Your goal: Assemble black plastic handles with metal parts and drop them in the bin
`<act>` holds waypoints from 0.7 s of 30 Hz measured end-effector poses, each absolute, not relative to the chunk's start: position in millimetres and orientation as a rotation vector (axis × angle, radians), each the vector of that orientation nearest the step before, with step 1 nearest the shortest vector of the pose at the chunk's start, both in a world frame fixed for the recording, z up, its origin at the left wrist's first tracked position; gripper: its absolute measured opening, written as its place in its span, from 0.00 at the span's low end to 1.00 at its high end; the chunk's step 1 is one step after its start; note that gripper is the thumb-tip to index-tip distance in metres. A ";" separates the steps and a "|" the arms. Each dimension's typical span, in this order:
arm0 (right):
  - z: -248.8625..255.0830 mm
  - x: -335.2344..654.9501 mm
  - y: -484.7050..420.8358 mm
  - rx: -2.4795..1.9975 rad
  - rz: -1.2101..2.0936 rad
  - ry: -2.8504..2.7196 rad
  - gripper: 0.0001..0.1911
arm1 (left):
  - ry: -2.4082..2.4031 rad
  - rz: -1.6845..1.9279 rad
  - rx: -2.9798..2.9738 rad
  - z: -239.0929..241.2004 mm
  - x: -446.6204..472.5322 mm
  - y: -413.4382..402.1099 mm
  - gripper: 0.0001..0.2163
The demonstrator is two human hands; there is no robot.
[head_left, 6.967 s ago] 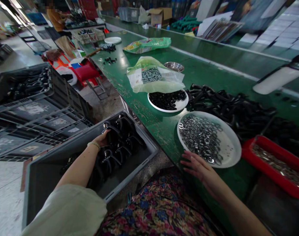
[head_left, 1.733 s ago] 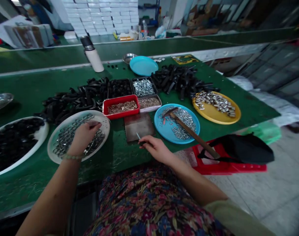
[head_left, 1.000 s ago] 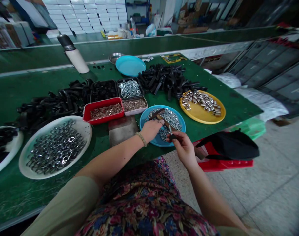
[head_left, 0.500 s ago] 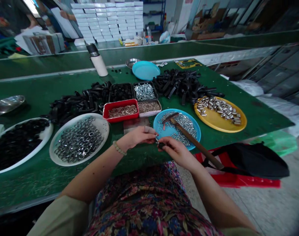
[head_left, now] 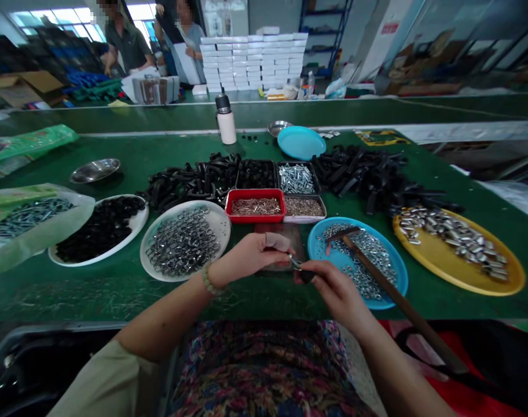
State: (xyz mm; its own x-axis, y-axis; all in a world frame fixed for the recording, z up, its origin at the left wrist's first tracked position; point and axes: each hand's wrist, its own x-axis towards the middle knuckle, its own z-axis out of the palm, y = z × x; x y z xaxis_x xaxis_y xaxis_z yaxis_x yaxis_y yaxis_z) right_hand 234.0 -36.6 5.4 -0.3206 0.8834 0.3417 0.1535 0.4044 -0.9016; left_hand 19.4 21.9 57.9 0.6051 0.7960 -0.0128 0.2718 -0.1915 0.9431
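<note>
My left hand [head_left: 270, 252] is closed in a pinch at the shiny end of a small metal piece [head_left: 295, 263]. Close against it, my right hand [head_left: 333, 284] grips a small black part [head_left: 306, 276], largely covered by the fingers. The metal piece and the black part meet between the fingertips; whether they are joined I cannot tell. Under the hands lies a flat metal plate [head_left: 285, 238]. To the right, a hammer [head_left: 377, 269] rests across a blue plate [head_left: 402, 284] of small nuts. Metal rings [head_left: 183, 243] fill a white plate at the left.
A red tray [head_left: 233, 218] of copper-coloured pins stands ahead, beside trays of rivets and screws [head_left: 296, 178]. Black parts [head_left: 363, 174] are heaped behind. A yellow plate [head_left: 455, 278] holds metal sleeves. A bottle [head_left: 227, 126] stands farther back. People [head_left: 127, 43] are across the bench.
The head view has swung left and up, so the bench appears shifted right and a bag of screws shows at left. Both hands stay together on the small parts.
</note>
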 end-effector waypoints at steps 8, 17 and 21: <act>-12.1 231.5 -36.6 -0.832 0.251 -2.228 0.25 | 0.858 0.417 1.961 74.8 8.9 27.9 0.06; 4.7 230.8 -38.5 -0.650 0.176 -2.513 0.21 | 0.916 0.222 1.960 70.1 -5.0 11.7 0.05; 16.2 227.4 -37.8 -0.579 0.224 -2.592 0.18 | 0.930 0.199 1.738 62.9 -9.6 5.5 0.04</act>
